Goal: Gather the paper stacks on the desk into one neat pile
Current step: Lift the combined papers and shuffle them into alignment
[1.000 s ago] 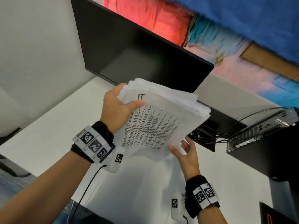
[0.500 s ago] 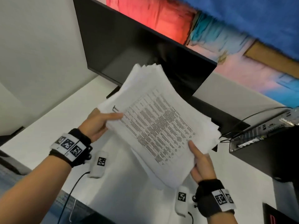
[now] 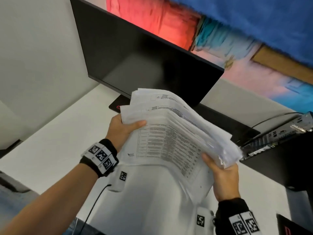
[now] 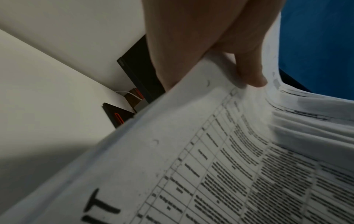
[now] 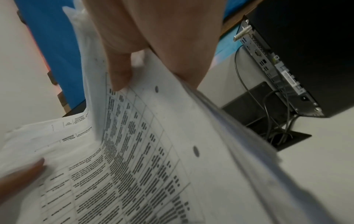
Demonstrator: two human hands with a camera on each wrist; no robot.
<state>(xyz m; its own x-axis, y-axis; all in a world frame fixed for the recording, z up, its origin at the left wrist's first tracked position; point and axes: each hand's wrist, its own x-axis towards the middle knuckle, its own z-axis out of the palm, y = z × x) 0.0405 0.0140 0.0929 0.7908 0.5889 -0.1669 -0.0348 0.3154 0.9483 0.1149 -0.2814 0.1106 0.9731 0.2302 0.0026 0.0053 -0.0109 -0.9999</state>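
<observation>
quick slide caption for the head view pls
Both hands, left hand and right hand, hold a fanned stack of printed papers above the white desk, before a dark monitor.

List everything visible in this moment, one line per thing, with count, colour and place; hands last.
paper stack: one, white with black printed tables, held in the air over the desk, sheets fanned and uneven
desk: one, white, under the stack
monitor: one, black, screen dark, at the back of the desk
monitor base: one, black with a red mark, on the desk below the screen
computer: one, black with a silver port panel, on the desk at right
cables: several, dark, running from the computer into a desk opening
wristbands: two, black with black-and-white markers, one on each wrist
left hand: grips the stack's left edge, thumb on top
right hand: grips the stack's near right corner, thumb on top
</observation>
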